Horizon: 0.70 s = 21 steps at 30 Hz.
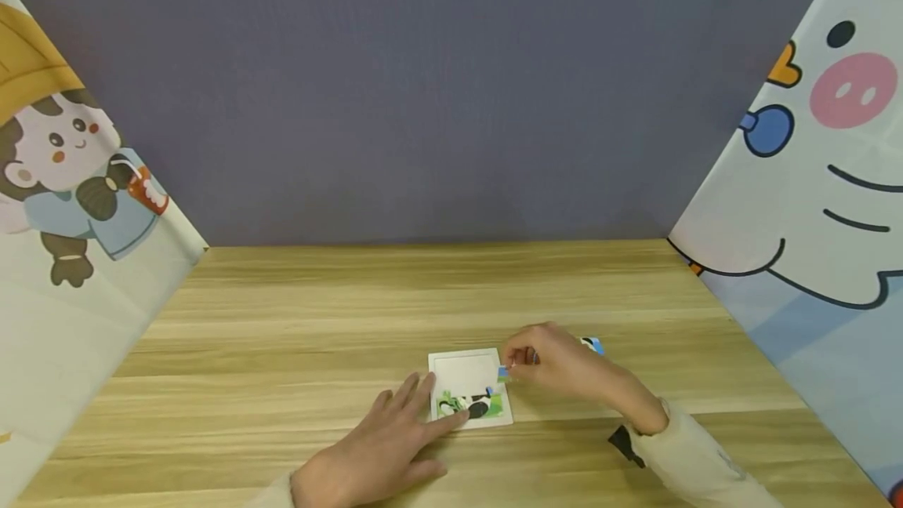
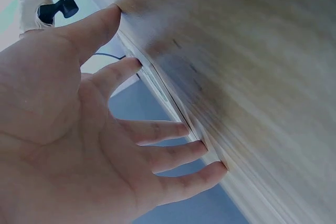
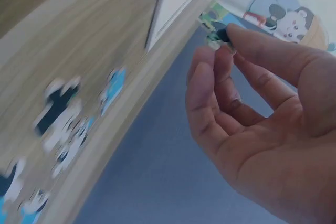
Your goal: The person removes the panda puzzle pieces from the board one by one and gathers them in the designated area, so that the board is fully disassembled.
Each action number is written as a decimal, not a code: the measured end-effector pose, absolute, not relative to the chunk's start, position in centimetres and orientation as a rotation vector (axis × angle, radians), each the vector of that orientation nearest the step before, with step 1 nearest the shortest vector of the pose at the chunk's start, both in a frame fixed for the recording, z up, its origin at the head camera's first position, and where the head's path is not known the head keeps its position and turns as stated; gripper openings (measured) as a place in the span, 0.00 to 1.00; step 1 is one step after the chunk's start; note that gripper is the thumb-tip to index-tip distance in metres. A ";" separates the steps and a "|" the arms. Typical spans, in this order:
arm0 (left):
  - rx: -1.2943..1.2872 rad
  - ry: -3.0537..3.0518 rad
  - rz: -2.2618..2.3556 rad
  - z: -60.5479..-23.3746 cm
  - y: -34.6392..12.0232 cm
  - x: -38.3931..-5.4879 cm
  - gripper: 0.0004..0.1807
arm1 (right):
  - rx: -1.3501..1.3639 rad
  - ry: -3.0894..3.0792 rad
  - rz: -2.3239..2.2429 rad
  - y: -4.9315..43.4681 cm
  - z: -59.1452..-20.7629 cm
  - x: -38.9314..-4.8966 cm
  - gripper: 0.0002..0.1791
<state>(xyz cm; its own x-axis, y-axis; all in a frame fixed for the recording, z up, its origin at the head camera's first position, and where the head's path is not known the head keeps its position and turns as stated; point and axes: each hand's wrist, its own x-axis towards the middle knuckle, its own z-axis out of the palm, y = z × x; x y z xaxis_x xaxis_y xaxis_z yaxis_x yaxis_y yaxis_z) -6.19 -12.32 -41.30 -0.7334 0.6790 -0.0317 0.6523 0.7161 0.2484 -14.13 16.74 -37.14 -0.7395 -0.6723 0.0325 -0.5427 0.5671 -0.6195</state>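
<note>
Angling inward, left hand (image 1: pixel 384 441) splays against a tray (image 1: pixel 463 372), right hand (image 1: pixel 564 363) pinches a piece (image 1: pixel 503 374).

Soft light — hazy, blurry wrist views

Legible text, labels, brands, numbers or signs: none. No lettering can be read on the puzzle tray (image 1: pixel 462 371) at the fingertips of the left hand (image 1: pixel 384 441), the puzzle piece (image 1: pixel 503 374) pinched in the right hand (image 1: pixel 560 363), the loose pieces (image 3: pixel 54 109) near it, or the illustrated panels (image 1: pixel 839 202) beyond either hand.
</note>
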 end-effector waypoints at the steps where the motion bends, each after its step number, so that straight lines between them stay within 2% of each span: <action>1: 1.092 2.798 0.334 -41.3 -12.3 -6.2 0.34 | -1.004 2.599 -0.918 17.2 -37.2 -14.1 0.04; 9: 1.143 2.792 0.406 -41.0 -13.0 -6.4 0.40 | -0.905 2.628 -0.968 19.6 -37.3 -14.5 0.05; 16: 1.165 2.839 0.372 -40.0 -14.1 -6.3 0.31 | -0.891 2.651 -0.911 20.3 -37.5 -15.0 0.06; 21: 1.149 2.821 0.381 -40.1 -14.0 -6.4 0.28 | -0.888 2.642 -0.912 20.7 -37.6 -15.4 0.06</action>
